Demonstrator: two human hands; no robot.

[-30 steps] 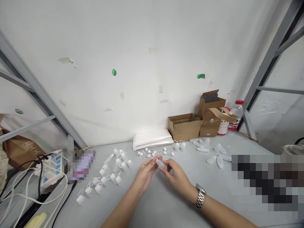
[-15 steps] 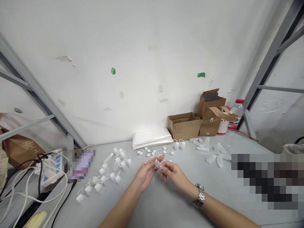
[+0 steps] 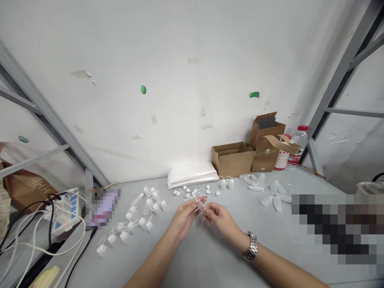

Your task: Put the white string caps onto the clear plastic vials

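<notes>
A grey desk (image 3: pixel 192 260) is carrying an open cardboard box (image 3: pixel 235 165) at its back. Over the desk's middle, the left hand (image 3: pixel 184 218) and the right hand (image 3: pixel 221 220) are holding one translucent tube (image 3: pixel 201 205) between them, while tiny white caps (image 3: pixel 217 193) are lying just beyond.

The held tube (image 3: pixel 201 206) looks like clear, glossy plastic; the loose tubes (image 3: pixel 277 204) are cloudier, semi-matt plastic. The watch (image 3: pixel 251 246) is shiny metal, the open box (image 3: pixel 235 165) matt cardboard, the white stack (image 3: pixel 192 175) smooth, paper-like, the tabletop (image 3: pixel 210 258) smooth with a faint sheen.
</notes>
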